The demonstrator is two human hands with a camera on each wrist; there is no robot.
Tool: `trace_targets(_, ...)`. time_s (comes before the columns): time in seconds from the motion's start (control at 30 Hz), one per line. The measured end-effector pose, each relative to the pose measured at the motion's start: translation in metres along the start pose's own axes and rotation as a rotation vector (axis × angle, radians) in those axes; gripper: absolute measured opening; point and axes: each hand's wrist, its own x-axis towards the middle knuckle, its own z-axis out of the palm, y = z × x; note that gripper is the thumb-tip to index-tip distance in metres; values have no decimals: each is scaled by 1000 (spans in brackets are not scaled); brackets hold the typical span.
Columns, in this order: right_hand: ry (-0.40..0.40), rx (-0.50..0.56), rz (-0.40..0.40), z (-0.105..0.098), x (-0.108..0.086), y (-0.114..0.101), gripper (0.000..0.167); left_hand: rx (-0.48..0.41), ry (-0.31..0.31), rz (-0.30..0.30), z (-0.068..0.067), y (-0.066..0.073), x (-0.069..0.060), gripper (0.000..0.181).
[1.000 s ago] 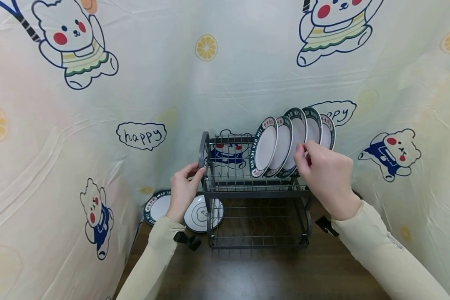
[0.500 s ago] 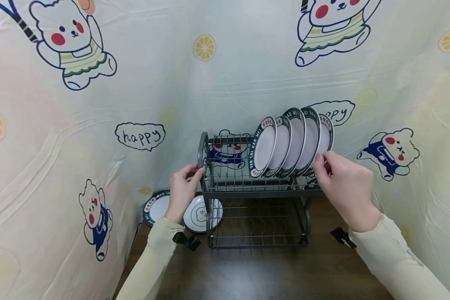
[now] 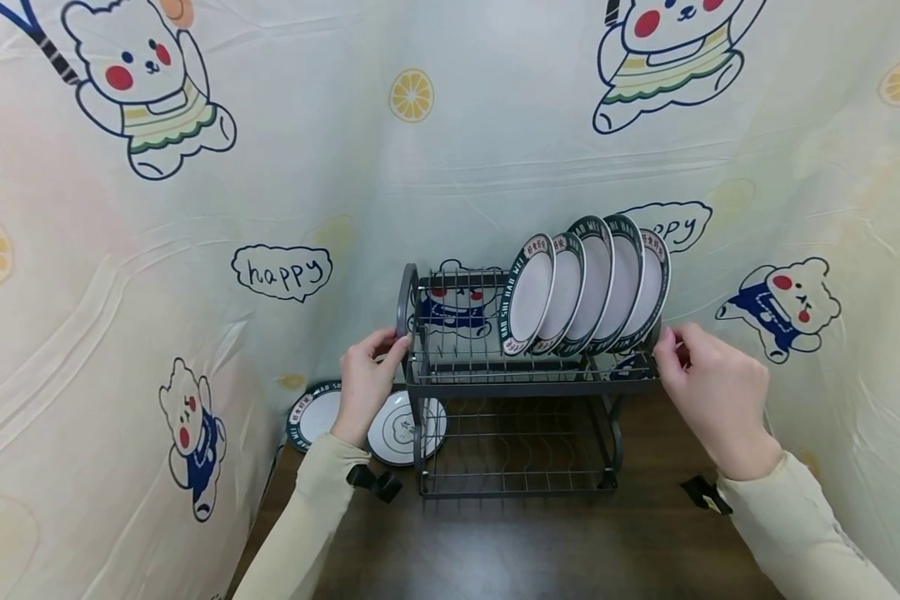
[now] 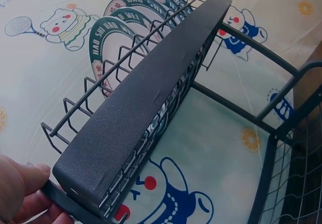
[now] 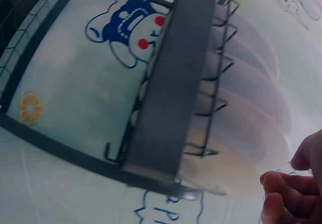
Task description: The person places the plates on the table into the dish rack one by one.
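Observation:
A dark two-tier dish rack stands before me. Several white plates with green lettered rims lean upright in the right half of its upper tier. My left hand grips the frame at the upper tier's left end; in the left wrist view the thumb lies above the bar and fingers curl beneath. At the right end, my right hand has its fingertips close to the upper frame. In the blurred right wrist view its fingers are loosely curled, a gap shows below the thumb, and nothing is held.
Two more plates, a green-rimmed plate and a white plate, lie flat on the brown table left of the rack, partly hidden. A printed cloth hangs behind and along both sides.
My right hand has moved right and slightly down, from in front of the plates to the rack's right end. The left hand, plates and rack look unmoved.

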Motion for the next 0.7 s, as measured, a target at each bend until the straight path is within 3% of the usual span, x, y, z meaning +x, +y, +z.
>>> trace_targets(0.3, -86, 4, 83, 12, -9, 17, 23, 1, 5, 10, 0, -1, 0, 22)
trace_targets(0.7, -298, 5, 224, 26, -13, 31, 28, 0, 3, 3, 0, 0, 0, 22)
